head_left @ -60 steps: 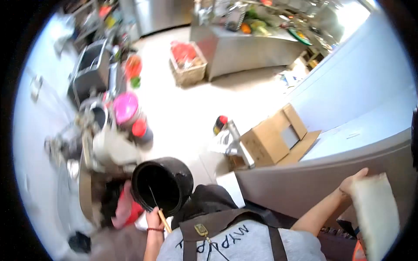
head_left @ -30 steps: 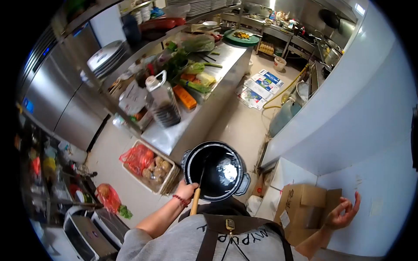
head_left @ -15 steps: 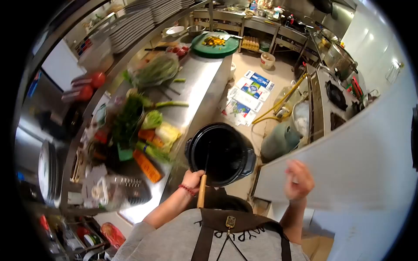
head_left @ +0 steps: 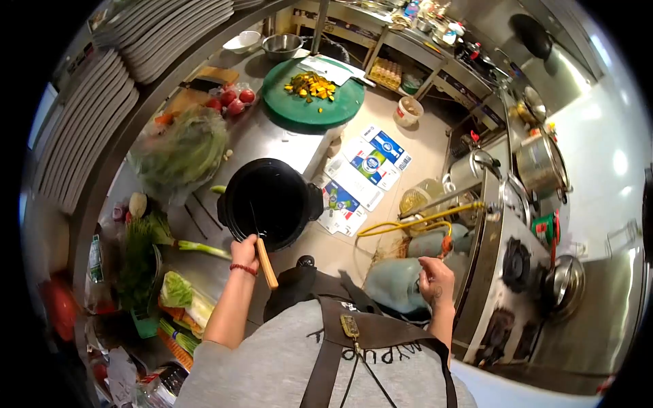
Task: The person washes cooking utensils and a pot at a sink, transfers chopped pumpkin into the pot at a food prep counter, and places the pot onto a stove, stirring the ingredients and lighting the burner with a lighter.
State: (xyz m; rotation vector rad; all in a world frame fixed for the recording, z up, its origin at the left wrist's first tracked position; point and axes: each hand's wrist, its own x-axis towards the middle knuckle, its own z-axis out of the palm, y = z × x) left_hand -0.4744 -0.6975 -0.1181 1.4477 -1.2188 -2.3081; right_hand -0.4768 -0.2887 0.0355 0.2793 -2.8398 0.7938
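My left hand [head_left: 243, 251], with a red bead bracelet at its wrist, is closed at the near rim of a deep black pot [head_left: 294, 238]. The same hand grips a utensil with a wooden handle [head_left: 266, 264]; its thin metal shaft runs down into the pot and its far end is lost in the dark inside. The pot hangs in front of me beside the steel counter's edge. Off to the right, my right hand [head_left: 437, 279] is raised with its fingers curled, and nothing shows in it. It is above a grey-green gas cylinder [head_left: 391, 282].
Left, the steel counter [head_left: 286, 141] bears bagged greens [head_left: 180, 146], tomatoes [head_left: 235, 102], cabbage [head_left: 194, 299] and a green chopping board [head_left: 279, 105] with chopped orange pieces and a cleaver [head_left: 326, 70]. Flattened cartons [head_left: 371, 166] lie on the floor. A yellow hose [head_left: 408, 224] and stove [head_left: 500, 285] are at right.
The view has moved forward along the counter and turned, so the chopping board is closer. The pot, still at my left hand, now appears further left. My right hand is lower and less blurred.
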